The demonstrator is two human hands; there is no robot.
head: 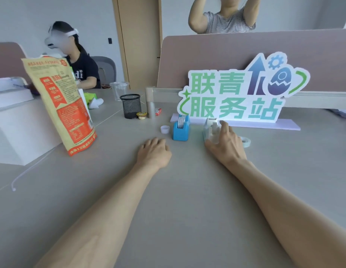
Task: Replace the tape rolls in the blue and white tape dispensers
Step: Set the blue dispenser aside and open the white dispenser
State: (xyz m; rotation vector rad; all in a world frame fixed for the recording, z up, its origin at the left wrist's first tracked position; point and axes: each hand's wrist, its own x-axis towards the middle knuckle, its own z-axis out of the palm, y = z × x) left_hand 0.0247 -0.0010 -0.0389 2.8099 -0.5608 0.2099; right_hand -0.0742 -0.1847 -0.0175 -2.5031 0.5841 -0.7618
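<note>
A blue tape dispenser (180, 129) stands on the grey table (187, 190) with a patterned tape roll (181, 122) seated in it. To its right stands a white tape dispenser (211, 128). My right hand (227, 144) is wrapped around the white dispenser's right side, fingers on its body. A loose pale tape roll (246, 141) lies flat just right of that hand. My left hand (153, 152) rests on the table with fingers curled, holding nothing, a little left of and nearer than the blue dispenser.
A small white cap (165, 129) lies left of the blue dispenser. Behind stand a sign board (241, 93), a black mesh pen cup (130, 106), a grey cylinder (150, 109). A tall printed bag (62, 105) stands at left. Two people are beyond the desk.
</note>
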